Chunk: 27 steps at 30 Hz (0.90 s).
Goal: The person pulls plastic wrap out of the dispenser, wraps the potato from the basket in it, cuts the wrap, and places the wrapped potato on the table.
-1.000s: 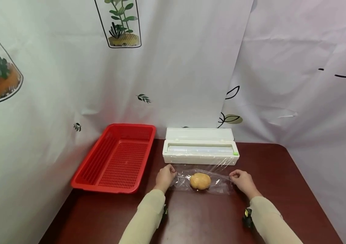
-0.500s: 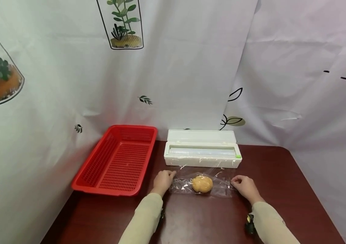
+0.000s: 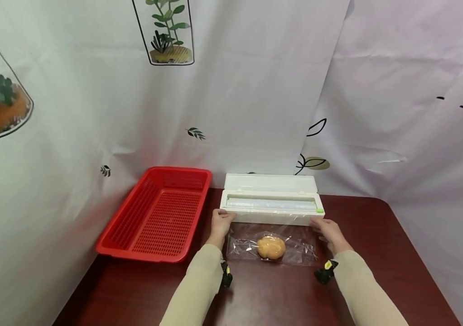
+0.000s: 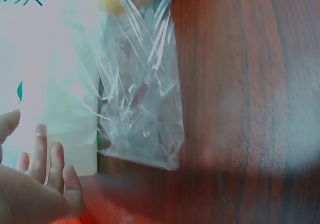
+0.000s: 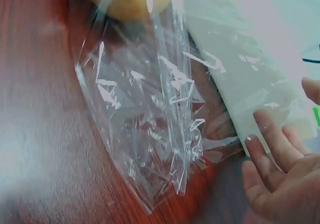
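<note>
A yellow potato (image 3: 271,247) lies under folded clear cling film (image 3: 243,247) on the table. From the film, a sheet runs back to a white cling film dispenser (image 3: 270,217), whose lid stands up and whose roll (image 3: 270,203) shows inside. At the dispenser's front left corner is my left hand (image 3: 220,225), fingers loosely extended and thumb apart in the left wrist view. My right hand (image 3: 331,232) is at the front right corner, its fingers (image 5: 270,134) slightly bent and spread against or close to the dispenser's front. Neither hand visibly pinches the film.
A red plastic basket (image 3: 105,240) stands left of the dispenser. The brown table (image 3: 272,299) ends at a printed white cloth (image 3: 256,90) behind and at the sides. A green slider (image 3: 320,210) sits at the dispenser's right end.
Both hands have left the film's side ends and moved back to the dispenser's front corners. The film now lies flatter over and beside the potato, which has stayed in place.
</note>
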### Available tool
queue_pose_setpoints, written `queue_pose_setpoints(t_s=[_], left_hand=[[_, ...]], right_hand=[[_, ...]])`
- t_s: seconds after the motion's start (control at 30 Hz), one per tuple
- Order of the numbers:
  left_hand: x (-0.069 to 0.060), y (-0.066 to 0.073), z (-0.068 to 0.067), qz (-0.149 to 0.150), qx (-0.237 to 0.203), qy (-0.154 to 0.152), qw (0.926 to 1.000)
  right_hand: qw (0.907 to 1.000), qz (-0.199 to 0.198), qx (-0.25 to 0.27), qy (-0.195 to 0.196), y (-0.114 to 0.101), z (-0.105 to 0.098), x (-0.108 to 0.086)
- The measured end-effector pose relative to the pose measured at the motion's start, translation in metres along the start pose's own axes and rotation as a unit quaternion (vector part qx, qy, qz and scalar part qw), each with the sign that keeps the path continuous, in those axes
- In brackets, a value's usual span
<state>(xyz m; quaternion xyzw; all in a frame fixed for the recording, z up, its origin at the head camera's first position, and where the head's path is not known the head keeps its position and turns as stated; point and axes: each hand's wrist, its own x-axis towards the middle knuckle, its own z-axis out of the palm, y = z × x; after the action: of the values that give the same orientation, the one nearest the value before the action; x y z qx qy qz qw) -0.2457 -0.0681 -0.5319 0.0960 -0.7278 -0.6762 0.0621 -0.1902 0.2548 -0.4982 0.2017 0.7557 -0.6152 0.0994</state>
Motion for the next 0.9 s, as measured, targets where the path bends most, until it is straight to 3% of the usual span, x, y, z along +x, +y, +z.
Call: queue_pose_setpoints(t_s=[0.17, 0.2, 0.3, 0.5, 0.67, 0.9], left_hand=[[-0.001, 0.007, -0.001, 0.048, 0.059, 0.011, 0.9971], [-0.011, 0.023, -0.003, 0.026, 0.086, 0.017, 0.9959], [-0.017, 0.033, -0.006, 0.029, 0.111, 0.02, 0.9932], [-0.022, 0.04, -0.011, 0.052, 0.078, -0.001, 0.9956], [-0.027, 0.041, -0.016, 0.065, 0.054, -0.02, 0.9962], [-0.042, 0.035, -0.027, 0.076, 0.078, -0.052, 0.9927]], right_hand=[[0.9996, -0.007, 0.017, 0.02, -0.006, 0.002, -0.001], [0.9997, -0.017, 0.011, 0.016, -0.007, 0.001, -0.001], [0.9984, -0.052, -0.018, 0.012, -0.009, 0.0, -0.001], [0.989, -0.12, -0.074, 0.044, -0.011, -0.007, -0.005], [0.9838, -0.147, -0.091, 0.047, -0.007, -0.015, -0.012], [0.9818, -0.134, -0.13, -0.033, 0.007, -0.031, -0.023]])
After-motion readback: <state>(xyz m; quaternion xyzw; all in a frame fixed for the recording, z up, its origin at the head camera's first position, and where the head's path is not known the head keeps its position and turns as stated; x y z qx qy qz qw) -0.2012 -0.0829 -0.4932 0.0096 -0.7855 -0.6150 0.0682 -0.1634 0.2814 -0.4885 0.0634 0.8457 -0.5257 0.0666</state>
